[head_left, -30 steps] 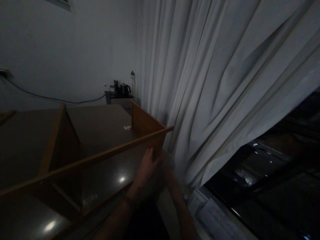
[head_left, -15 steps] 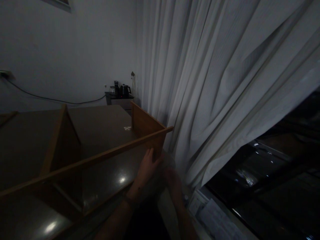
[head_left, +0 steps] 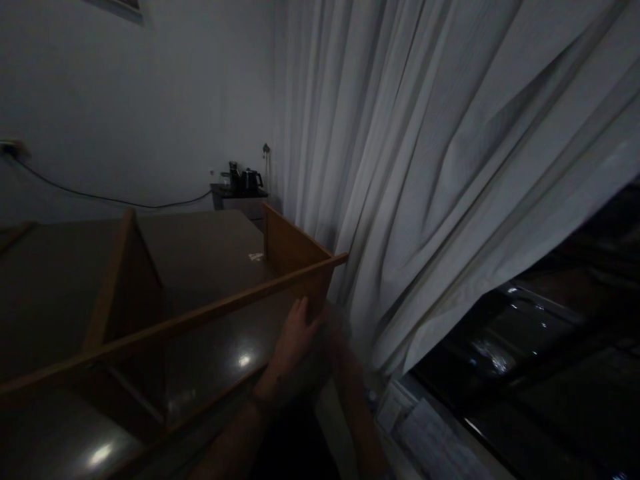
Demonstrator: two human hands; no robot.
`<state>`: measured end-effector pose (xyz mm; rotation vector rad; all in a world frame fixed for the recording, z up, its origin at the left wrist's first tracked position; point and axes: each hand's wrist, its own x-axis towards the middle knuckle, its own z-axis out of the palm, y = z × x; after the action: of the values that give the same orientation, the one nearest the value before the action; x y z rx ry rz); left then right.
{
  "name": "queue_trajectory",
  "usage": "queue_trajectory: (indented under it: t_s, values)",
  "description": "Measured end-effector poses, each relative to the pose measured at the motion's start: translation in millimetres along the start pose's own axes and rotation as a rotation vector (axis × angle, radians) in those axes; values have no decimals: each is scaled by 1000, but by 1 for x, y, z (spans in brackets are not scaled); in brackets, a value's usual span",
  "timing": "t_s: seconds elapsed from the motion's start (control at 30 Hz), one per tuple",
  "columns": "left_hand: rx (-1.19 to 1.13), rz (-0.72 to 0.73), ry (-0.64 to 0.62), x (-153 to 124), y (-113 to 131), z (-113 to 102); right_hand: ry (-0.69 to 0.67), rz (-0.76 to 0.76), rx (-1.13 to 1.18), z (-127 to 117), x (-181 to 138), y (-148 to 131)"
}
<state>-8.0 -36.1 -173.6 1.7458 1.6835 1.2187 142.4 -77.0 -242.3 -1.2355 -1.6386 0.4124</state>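
A brown wooden shelf frame [head_left: 210, 312] has a long rail running across it, with upright panels joined to it. At its right end stands an end panel [head_left: 295, 243]. My left hand [head_left: 296, 330] is closed on the lower part of that end panel, its fingers on the near face and its thumb toward the outer edge. Close beside it on the right is my right hand [head_left: 340, 343], dim and smeared by motion. Whether it holds anything is hidden. A second upright panel [head_left: 117, 280] crosses the frame on the left.
White curtains [head_left: 360, 147] hang close along the right side. Behind the frame, a small cabinet [head_left: 243, 203] bears a black kettle [head_left: 251, 179]. A black cable [head_left: 125, 201] runs along the wall. Papers or boxes [head_left: 425, 427] lie low at the right by a dark window [head_left: 530, 333].
My right hand has moved slightly up and left, nearer the end panel's outer edge. The left hand keeps its place on the panel, and the frame looks nearly unchanged.
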Motion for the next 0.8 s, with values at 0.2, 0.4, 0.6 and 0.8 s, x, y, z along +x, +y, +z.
queue_trajectory:
  t_s: [0.2,0.4,0.6,0.8]
  values:
    - [19,-26,-12,2,-2,1,-24,308,258,-2,8,-17]
    - [1,24,21,2,-5,3,-5,408,455,3,11,-27]
    - [16,-12,7,2,-6,2,-4,369,464,-3,9,-33]
    - [-7,19,19,1,-5,2,-47,237,395,-9,6,-31]
